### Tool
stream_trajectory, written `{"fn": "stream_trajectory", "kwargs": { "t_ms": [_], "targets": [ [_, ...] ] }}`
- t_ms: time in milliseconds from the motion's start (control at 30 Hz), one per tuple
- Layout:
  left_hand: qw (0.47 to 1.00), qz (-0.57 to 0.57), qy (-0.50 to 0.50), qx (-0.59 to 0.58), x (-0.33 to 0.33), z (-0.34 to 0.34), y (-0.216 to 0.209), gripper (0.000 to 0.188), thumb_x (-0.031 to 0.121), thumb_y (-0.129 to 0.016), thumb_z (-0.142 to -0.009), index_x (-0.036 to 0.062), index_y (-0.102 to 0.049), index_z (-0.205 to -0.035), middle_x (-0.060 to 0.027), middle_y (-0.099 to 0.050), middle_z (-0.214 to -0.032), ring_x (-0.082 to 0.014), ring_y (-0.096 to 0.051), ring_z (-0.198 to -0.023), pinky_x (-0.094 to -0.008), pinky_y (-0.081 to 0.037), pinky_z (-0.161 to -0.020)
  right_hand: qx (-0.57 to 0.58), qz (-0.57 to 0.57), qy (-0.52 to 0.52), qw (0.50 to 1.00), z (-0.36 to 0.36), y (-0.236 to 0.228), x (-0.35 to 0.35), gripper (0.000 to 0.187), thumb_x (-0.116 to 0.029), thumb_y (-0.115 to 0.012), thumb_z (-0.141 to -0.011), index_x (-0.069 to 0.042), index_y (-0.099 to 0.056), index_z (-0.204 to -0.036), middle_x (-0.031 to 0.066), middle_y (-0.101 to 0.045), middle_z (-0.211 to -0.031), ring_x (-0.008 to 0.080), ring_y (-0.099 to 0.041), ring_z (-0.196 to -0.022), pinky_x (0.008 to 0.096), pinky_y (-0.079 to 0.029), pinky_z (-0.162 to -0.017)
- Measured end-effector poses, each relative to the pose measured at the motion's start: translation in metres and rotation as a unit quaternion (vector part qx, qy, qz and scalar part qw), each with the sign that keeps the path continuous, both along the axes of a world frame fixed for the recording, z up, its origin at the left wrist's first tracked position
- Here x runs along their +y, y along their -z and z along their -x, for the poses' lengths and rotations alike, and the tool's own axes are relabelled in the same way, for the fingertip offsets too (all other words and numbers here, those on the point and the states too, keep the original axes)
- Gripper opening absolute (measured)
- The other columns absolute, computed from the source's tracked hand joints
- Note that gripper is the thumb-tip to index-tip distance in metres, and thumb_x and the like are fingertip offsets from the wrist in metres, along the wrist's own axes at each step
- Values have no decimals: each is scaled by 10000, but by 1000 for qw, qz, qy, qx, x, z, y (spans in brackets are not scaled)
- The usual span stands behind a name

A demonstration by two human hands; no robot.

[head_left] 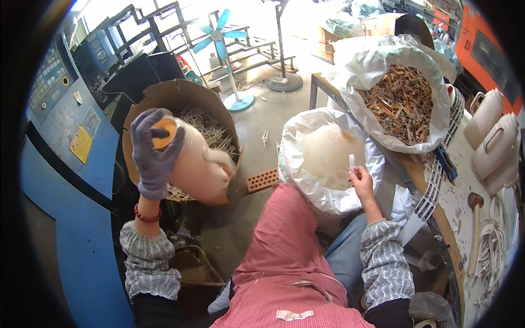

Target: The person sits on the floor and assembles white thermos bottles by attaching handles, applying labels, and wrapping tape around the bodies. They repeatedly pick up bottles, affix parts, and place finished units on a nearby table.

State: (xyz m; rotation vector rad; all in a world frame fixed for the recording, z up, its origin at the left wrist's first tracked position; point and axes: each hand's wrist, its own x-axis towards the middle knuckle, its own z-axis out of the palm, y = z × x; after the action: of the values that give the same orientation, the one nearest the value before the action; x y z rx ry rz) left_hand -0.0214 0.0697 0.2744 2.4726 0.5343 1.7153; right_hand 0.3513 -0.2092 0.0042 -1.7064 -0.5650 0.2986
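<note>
My left hand (153, 156), in a grey-purple glove, grips the orange-capped end of a cream plastic jug (199, 164) and holds it tilted over a round cardboard drum (169, 93) filled with pale plastic sticks. My right hand (361, 179) is bare and pinches a small white plastic piece (351, 160) above a white sack (306, 147) of whitish parts. A pink apron covers my lap below both hands.
A second white sack (372, 71) of brown plastic scraps rests on a table (437, 218) at the right, beside cream jugs (495, 136). A blue machine (71, 164) stands at the left. A standing fan (221, 38) and metal frames lie beyond. A brick (262, 179) lies on the floor.
</note>
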Motion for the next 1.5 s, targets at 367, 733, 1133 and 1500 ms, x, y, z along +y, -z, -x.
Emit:
{"fn": "stream_trajectory", "kwargs": {
  "t_ms": [367, 733, 1133, 1500],
  "targets": [
    [949, -173, 261, 47, -109, -111, 1, 578, 114, -868, -644, 95, -588, -1149, -149, -526, -1221, -292, -585, -1077, -363, -548, -840, 136, -159, -10, 978, 36, -99, -107, 244, -215, -509, -1004, -38, -658, -929, -58, -489, -668, 19, -381, -573, 179, -307, -526],
    [892, 56, 426, 140, -219, -224, 88, 879, 266, -864, -601, 42, -454, -1346, -184, -544, -1265, -383, -517, -1183, -469, -424, -996, 31, -219, -153, 963, 79, -207, -126, 366, -147, -480, -989, 31, -457, -1308, 170, -566, -1256, 279, -610, -1111, 386, -529, -910],
    [831, 99, 525, 157, -203, -225, 100, 958, 227, -836, -568, 74, -414, -1414, -126, -615, -1163, -357, -551, -1122, -451, -412, -1005, -366, 188, -118, 904, 93, -189, -96, 104, 15, -515, -774, -45, -571, -838, 150, -610, -792, 365, -615, -740, 442, -495, -656],
    [815, 92, 540, 187, -215, -219, 101, 857, 241, -848, -598, 69, -475, -1350, -116, -590, -1250, -347, -535, -1186, -461, -414, -1018, -318, 296, -125, 892, 88, -195, -102, 87, -97, -594, -777, -45, -649, -820, 126, -640, -799, 327, -640, -798, 395, -512, -698]
  ]
}}
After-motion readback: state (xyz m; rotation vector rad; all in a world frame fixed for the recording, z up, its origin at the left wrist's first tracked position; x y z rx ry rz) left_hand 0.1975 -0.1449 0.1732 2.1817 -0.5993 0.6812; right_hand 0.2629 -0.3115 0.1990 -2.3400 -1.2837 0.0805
